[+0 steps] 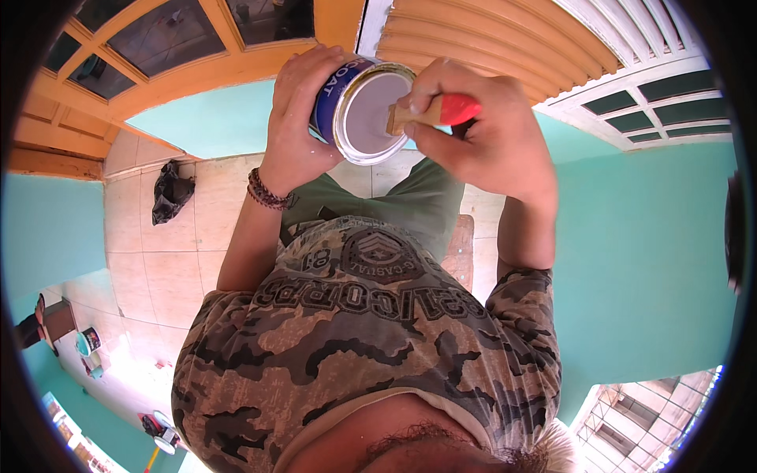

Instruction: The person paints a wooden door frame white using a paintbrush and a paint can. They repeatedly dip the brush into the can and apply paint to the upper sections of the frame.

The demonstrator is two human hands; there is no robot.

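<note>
My left hand [304, 112] is wrapped around the side of a blue-labelled paint can [331, 106], with a beaded bracelet on that wrist. The can is tilted so its open mouth shows a pale greyish paint [369, 115] inside. Paint smears run along its rim. In my right hand [473, 130] is a paintbrush [426, 112] with a wooden handle and a red end, pinched between thumb and fingers. The wide end of the handle lies over the right side of the can's mouth. I cannot see the bristles.
Orange-framed glazed panels [171, 41] and an orange slatted shutter [497, 47] stand ahead. A turquoise wall [644, 254] rises on the right. On the tiled floor [165, 284] lie a black plastic bag [172, 192] and, farther back left, a paint bucket [87, 342].
</note>
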